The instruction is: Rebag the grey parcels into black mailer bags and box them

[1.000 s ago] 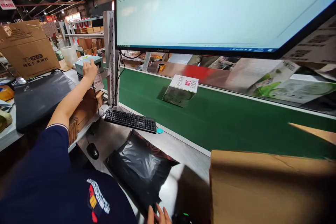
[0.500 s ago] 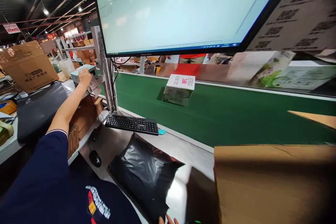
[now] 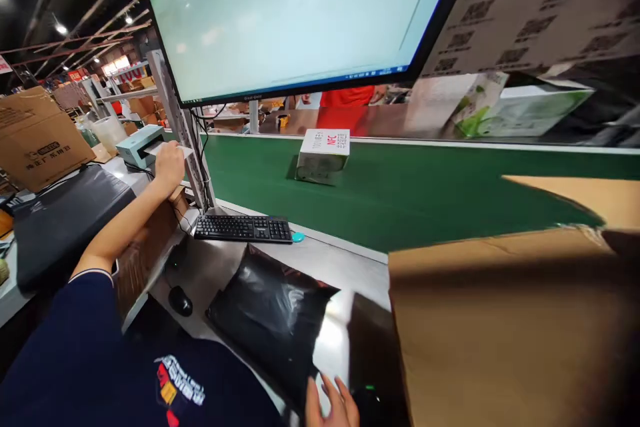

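My left hand (image 3: pixel 170 164) is closed on a white paper label (image 3: pixel 154 149) at the front slot of the light-blue label printer (image 3: pixel 131 151). Part of that label sticks out past my fingers on the right. At the bottom edge, my right hand (image 3: pixel 334 407) shows only its fingers, stretched and apart, beside the lower corner of a black plastic mailing bag (image 3: pixel 273 313). The bag lies flat on the metal table (image 3: pixel 367 267). Whether the right fingertips touch the bag I cannot tell.
A keyboard (image 3: pixel 243 227) and mouse (image 3: pixel 180 301) lie around the bag. Behind runs a green conveyor belt (image 3: pixel 425 193) carrying a white carton (image 3: pixel 324 155). A large cardboard box (image 3: pixel 500 327) stands at right; a monitor (image 3: pixel 300 20) hangs above. Black bags (image 3: pixel 70 220) lie at left.
My left hand has moved from the printer's top to its front and now grips the label, pulling it rightward. My right hand has come further into view. The camera view has shifted.
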{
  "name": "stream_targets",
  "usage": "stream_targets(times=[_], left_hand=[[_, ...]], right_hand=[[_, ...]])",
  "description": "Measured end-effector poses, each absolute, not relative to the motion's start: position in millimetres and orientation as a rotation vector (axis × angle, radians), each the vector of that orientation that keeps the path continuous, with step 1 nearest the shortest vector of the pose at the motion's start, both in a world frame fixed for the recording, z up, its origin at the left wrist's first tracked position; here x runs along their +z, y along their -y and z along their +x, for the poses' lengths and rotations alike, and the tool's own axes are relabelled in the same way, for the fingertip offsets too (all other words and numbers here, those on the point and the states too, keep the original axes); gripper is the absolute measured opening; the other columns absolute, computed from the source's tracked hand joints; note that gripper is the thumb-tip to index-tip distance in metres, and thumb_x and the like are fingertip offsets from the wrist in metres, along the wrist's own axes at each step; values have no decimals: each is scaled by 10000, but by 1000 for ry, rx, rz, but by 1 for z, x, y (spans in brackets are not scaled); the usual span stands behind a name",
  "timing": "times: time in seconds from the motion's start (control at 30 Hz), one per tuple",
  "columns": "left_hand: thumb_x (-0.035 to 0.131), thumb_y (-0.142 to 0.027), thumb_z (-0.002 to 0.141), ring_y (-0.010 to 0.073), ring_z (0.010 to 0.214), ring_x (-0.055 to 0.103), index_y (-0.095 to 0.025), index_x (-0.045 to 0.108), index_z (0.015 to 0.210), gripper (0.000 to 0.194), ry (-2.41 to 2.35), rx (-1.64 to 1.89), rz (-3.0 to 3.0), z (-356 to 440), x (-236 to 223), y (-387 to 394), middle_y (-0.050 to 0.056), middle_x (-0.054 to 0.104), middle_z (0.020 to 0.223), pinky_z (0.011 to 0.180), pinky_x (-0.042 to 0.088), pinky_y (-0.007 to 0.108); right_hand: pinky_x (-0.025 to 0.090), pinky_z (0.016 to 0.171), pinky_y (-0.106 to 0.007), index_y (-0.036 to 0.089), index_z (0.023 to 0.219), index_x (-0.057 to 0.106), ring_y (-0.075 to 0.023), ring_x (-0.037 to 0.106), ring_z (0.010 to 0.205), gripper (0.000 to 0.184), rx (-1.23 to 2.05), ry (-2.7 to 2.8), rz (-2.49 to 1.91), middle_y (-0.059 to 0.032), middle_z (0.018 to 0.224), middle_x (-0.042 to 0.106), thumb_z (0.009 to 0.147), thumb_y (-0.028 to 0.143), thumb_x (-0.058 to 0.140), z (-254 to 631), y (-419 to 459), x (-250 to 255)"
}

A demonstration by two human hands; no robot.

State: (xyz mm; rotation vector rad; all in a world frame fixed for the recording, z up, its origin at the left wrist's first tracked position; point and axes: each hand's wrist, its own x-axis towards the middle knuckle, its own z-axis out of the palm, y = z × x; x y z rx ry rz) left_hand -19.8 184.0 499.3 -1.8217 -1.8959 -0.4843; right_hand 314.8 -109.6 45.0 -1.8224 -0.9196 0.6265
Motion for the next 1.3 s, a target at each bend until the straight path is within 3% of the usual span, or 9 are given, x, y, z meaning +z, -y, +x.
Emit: stream_targets(times=[0.2, 0.33, 0.5, 0.63, 0.73, 0.9, 1.03, 1.13, 1.3], left_hand=[[594, -356, 946, 257, 1236, 631, -277, 631, 921, 91, 1767, -1323, -2770, 70, 382, -64, 93, 695, 1275, 1091, 507, 414], [742, -499, 822, 223, 980, 688, -272, 559, 796, 293, 2364, -2274, -2820, 86, 292, 0, 47, 725, 1063, 904, 566, 391], [882, -538, 656, 177, 919, 681, -269, 562, 787, 438, 2880, -2814, -2225, 77, 224, 31, -8, 678, 907, 915, 584, 364], [872, -526, 664, 185, 998, 704, -263, 569, 800, 424, 3073, -2811, -2074, 72, 202, 31, 0, 694, 953, 1030, 579, 404], [817, -591, 717, 212, 1033, 730, -259, 580, 831, 424, 3284, -2540, -2173, 68, 184, 33, 29, 714, 987, 1062, 580, 458], [754, -593, 744, 317, 923, 787, -305, 694, 839, 309, 3226, -1032, -3149, 57, 157, 41, 97, 768, 926, 880, 629, 507], [716, -437, 817, 370, 1484, 530, -304, 763, 1131, 345, 2566, -958, -3367, 66, 151, 13, 146, 695, 1421, 1313, 325, 539], [556, -372, 945, 328, 1659, 207, -221, 565, 1535, 609, 1809, -454, -3411, 86, 144, -18, 129, 373, 1734, 1383, 89, 557], [529, -458, 1006, 366, 1651, 202, -182, 397, 1656, 718, 1350, 109, -3250, 91, 122, -27, 179, 293, 1747, 1347, 197, 631]], right_hand=[[570, 1063, -563, 202, 1174, 735, -340, 705, 1178, 682, 1210, 830, -1243, -180, 1296, 735, 736, 723, 744, 256, 47, 156], [627, 946, -513, 213, 1078, 746, -332, 739, 1117, 612, 1608, 427, -916, -134, 1171, 781, 719, 707, 783, 235, 39, 167], [633, 811, -400, 238, 917, 708, -218, 715, 822, 397, 1521, 213, -1061, -36, 878, 772, 693, 523, 869, 230, 57, 152], [605, 901, -442, 219, 940, 704, -244, 706, 908, 402, 1314, 417, -1272, -60, 942, 763, 773, 582, 755, 242, 43, 138], [510, 1099, -525, 188, 915, 720, -308, 643, 1182, 383, 1053, 798, -1551, -147, 1249, 716, 795, 552, 732, 264, 2, 134], [211, 1283, -609, 96, 1033, 767, -416, 275, 1558, 312, 878, 1386, -2013, -222, 1649, 396, 845, 345, 758, 295, -81, 131], [79, 1271, -689, 74, 1158, 745, -453, 150, 1591, 391, 820, 1596, -2146, -246, 1719, 257, 885, 354, 751, 298, -97, 122], [86, 1268, -706, 29, 1399, 604, -448, 133, 1602, 641, 640, 1591, -2173, -298, 1740, 164, 938, 466, 692, 294, -83, 118], [56, 1330, -629, 35, 1664, 263, -368, 114, 1658, 768, 381, 1743, -2047, -248, 1779, 159, 1051, 457, 452, 273, -62, 119]])
